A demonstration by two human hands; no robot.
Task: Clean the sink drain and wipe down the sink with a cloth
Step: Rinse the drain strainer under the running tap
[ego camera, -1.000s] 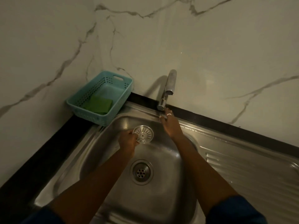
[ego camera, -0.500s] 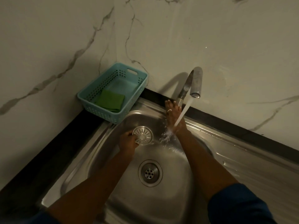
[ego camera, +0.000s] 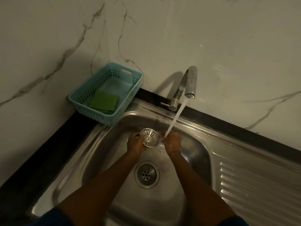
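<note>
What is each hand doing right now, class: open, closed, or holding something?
Left hand: closed on the drain strainer.
Right hand: under the running water, beside the strainer; grip cannot be told.

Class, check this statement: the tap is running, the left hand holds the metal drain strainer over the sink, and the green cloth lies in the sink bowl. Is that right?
One detail is wrong. In the head view the green cloth lies in the blue basket beside the sink, not in the bowl. The tap runs and the left hand holds the drain strainer.
</note>
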